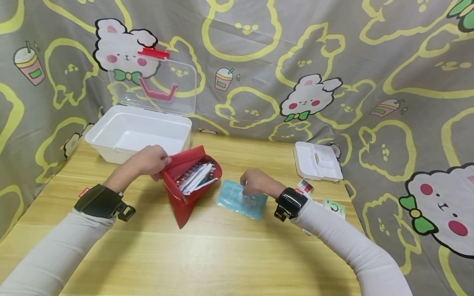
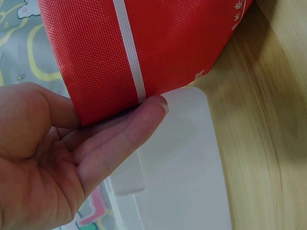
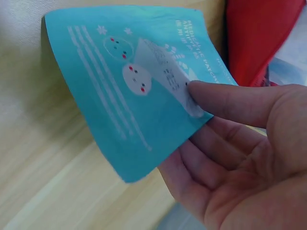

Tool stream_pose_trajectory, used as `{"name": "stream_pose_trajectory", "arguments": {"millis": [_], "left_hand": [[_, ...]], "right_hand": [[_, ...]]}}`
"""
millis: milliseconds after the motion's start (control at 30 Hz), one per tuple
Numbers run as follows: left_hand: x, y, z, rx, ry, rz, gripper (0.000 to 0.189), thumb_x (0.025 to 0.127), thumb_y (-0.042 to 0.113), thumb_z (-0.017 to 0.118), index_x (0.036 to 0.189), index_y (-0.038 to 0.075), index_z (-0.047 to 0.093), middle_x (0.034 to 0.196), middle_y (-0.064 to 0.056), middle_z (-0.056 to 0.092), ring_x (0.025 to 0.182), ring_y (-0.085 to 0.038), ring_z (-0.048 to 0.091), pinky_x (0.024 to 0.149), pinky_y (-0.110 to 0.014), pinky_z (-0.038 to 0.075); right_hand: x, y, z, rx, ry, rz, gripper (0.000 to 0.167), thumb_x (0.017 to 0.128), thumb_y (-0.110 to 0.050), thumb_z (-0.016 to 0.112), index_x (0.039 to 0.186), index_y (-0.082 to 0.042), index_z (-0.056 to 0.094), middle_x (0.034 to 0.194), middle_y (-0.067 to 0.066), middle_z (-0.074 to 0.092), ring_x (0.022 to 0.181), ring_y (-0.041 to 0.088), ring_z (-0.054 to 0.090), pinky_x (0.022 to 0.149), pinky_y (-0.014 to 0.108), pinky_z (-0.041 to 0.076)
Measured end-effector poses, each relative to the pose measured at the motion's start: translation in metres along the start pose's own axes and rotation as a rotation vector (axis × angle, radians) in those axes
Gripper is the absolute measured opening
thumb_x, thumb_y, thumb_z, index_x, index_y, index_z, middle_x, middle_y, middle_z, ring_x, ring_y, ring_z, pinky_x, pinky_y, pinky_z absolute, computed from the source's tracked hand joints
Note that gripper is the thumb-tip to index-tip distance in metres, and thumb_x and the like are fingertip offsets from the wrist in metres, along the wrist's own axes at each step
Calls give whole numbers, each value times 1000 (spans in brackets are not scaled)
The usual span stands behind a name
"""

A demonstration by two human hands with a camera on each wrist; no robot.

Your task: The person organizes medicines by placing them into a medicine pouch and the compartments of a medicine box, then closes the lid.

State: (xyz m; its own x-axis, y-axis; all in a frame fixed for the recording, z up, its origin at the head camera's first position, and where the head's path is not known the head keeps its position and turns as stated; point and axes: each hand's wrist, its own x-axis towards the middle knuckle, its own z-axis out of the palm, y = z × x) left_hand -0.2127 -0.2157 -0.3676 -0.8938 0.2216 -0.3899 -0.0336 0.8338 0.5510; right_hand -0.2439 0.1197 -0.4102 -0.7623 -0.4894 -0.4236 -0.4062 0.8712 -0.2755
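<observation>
Far left at the back, the white box (image 1: pixel 107 152) sits on the wooden surface (image 1: pixel 207 259), its clear lid (image 1: pixel 182 76) swung up against the patterned fabric (image 1: pixel 255 74) and showing a red handle (image 1: pixel 163 95). Just in front of it, here's the left hand (image 1: pixel 149 159), fingers and thumb pinching the edge of the red pouch (image 1: pixel 180 211)! The pouch's mouth gapes, and a stack of packets (image 1: pixel 196 181), some white, pokes up inside. Just right of that, near the pouch and in front of the person, comes the teal packet (image 1: pixel 231 197), and the right hand (image 1: pixel 256 181) has it gripped, thumb on the printed face, fingers behind; the right wrist view shows white lettering and two round patch pictures. Over to the right, at the back, a white compartment tray (image 1: pixel 306 164) lies by the fabric. Closer in, a small red-and-white item (image 1: pixel 306 185) lies near the right wrist, and at the far right a green-and-white item (image 1: pixel 335 207) peeks out, partly hidden behind the sleeve (image 1: pixel 340 238).
</observation>
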Motion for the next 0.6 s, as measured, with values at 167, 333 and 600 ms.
{"name": "stream_pose_trajectory", "arguments": {"millis": [167,333,600], "left_hand": [[1,0,0,-5,1,-7,33,106,12,48,117,-16,63,85,-18,71,67,-22,72,65,-36,64],[2,0,0,-8,1,-13,34,106,12,48,118,-16,63,85,-18,72,69,-25,73,65,-36,64],[2,0,0,-8,1,-2,34,106,11,47,116,-17,63,81,-17,72,65,-23,73,63,-36,64]], "right_hand": [[-2,-1,-8,16,-19,-6,14,81,-7,76,72,-8,66,68,-2,51,62,13,45,54,23,37],[-4,-2,-14,10,-41,-8,5,83,-9,77,87,-8,74,82,-1,62,71,15,52,59,23,45],[-7,-2,-30,21,132,-69,12,80,-8,77,91,-8,81,97,5,77,76,17,63,74,33,58]]}}
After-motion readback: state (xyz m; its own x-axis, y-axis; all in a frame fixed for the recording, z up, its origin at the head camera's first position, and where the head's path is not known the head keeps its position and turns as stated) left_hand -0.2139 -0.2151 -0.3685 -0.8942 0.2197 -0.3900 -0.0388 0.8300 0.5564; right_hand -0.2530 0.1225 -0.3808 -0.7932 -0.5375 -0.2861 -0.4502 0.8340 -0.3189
